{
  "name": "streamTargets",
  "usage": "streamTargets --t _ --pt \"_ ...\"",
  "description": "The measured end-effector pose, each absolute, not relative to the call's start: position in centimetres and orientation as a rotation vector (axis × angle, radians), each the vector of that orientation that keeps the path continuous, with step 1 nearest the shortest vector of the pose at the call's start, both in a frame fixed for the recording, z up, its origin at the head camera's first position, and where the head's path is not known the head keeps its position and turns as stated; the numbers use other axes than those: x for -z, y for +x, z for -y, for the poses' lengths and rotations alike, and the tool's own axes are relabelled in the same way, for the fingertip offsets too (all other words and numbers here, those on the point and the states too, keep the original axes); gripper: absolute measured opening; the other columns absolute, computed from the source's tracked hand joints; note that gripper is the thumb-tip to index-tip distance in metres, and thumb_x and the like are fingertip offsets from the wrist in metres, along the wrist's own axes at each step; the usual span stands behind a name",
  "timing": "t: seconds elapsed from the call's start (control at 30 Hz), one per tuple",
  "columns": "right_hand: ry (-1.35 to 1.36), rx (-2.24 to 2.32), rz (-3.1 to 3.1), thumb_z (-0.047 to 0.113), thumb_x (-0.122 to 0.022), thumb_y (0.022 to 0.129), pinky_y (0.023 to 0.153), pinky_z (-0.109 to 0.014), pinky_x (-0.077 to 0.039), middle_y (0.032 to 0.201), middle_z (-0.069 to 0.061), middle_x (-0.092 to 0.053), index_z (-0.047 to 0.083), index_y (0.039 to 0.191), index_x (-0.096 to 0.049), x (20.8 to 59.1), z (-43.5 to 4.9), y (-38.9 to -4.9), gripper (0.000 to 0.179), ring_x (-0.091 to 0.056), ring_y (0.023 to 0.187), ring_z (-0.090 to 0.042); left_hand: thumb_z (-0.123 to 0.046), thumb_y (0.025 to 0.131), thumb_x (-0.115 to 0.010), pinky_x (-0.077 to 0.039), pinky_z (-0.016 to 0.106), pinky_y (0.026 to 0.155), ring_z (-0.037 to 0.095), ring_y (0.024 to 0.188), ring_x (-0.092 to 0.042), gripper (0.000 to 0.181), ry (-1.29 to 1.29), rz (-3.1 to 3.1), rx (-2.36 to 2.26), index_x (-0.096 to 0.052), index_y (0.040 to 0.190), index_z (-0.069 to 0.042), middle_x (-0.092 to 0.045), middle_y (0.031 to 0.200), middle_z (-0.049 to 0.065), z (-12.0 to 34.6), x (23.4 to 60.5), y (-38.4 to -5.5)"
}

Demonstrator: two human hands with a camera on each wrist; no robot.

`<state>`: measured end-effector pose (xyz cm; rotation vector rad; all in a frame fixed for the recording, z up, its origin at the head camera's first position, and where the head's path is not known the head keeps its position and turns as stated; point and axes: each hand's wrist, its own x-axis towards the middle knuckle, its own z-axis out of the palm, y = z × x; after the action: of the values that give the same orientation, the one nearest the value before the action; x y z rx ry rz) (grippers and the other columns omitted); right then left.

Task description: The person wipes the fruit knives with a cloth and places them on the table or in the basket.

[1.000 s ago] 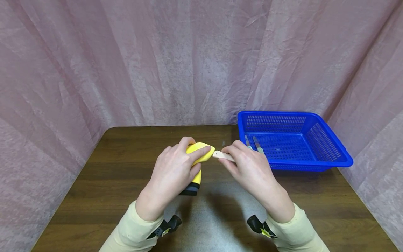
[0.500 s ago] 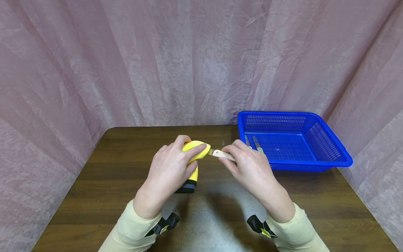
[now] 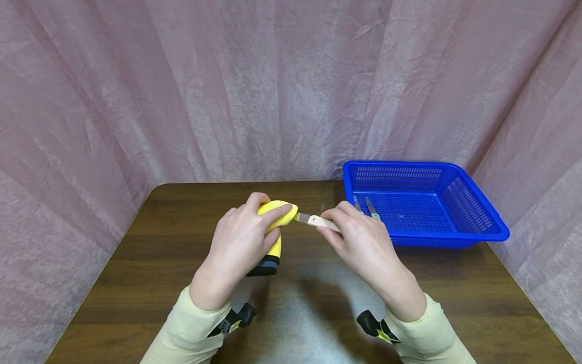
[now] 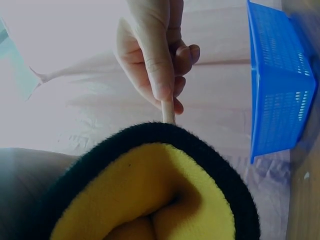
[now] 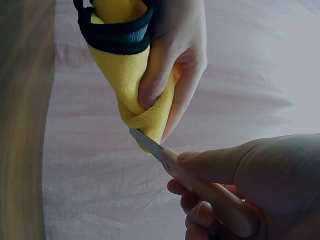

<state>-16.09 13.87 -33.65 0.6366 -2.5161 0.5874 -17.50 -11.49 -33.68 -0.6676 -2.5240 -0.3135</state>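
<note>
A yellow cloth with a dark border (image 3: 275, 246) is bunched in my left hand (image 3: 234, 242), whose thumb and fingers pinch a fold of it around a knife blade (image 3: 302, 218). My right hand (image 3: 364, 245) grips the knife by its pale handle (image 3: 322, 223). Part of the blade shows bare between cloth and handle, its tip end covered by the fold. In the right wrist view the blade (image 5: 149, 145) slants out of the cloth (image 5: 117, 75). The left wrist view is mostly filled by the hanging cloth (image 4: 145, 170), which hides my left fingers.
A blue plastic basket (image 3: 447, 235) stands at the right rear of the wooden table (image 3: 150, 258). Two knives (image 3: 373, 208) lie along its left side, partly behind my right hand. Pink curtains (image 3: 273, 91) hang behind and beside the table.
My left hand has slid left with the cloth, along the blade away from the handle, and more of the blade has come into sight. The right hand stays nearly still.
</note>
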Motion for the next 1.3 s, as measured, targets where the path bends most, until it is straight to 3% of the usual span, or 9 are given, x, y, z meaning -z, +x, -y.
streamTargets --t 0.27,0.93,1.3 --pt "0.636 -0.594 2.518 0.024 -0.085 0.1 0.058 -0.039 -0.049 0.096 0.004 -0.069 0.014 0.108 -0.081 33.6 -13.8 -16.1 0.014 -0.064 0.075 -0.015 -0.013 0.09 -0.086 -0.053 0.047 0.058 0.033 0.062 -0.058 0.051 -0.622 2.564 0.337 -0.08 0.137 -0.031 -0.067 0.126 0.015 12.1 33.7 -17.9" --pt "0.62 -0.602 2.523 0.024 -0.084 0.1 0.061 -0.04 -0.048 0.098 0.002 -0.069 0.012 0.111 -0.08 33.6 -13.9 -16.0 0.017 -0.063 0.076 -0.016 -0.014 0.094 -0.079 -0.054 0.053 0.064 0.038 0.066 -0.061 0.051 -0.534 2.622 0.358 -0.077 0.142 -0.033 -0.064 0.133 0.016 13.7 33.3 -18.5" --pt "0.62 -0.605 2.531 0.02 -0.086 0.098 0.057 -0.038 -0.047 0.097 0.0 -0.068 0.011 0.115 -0.081 34.0 -13.6 -16.3 0.019 -0.062 0.074 -0.018 -0.015 0.093 -0.083 -0.054 0.051 0.061 0.036 0.064 -0.059 0.051 -0.565 2.575 0.351 -0.078 0.14 -0.033 -0.065 0.131 0.016 13.0 33.2 -18.1"
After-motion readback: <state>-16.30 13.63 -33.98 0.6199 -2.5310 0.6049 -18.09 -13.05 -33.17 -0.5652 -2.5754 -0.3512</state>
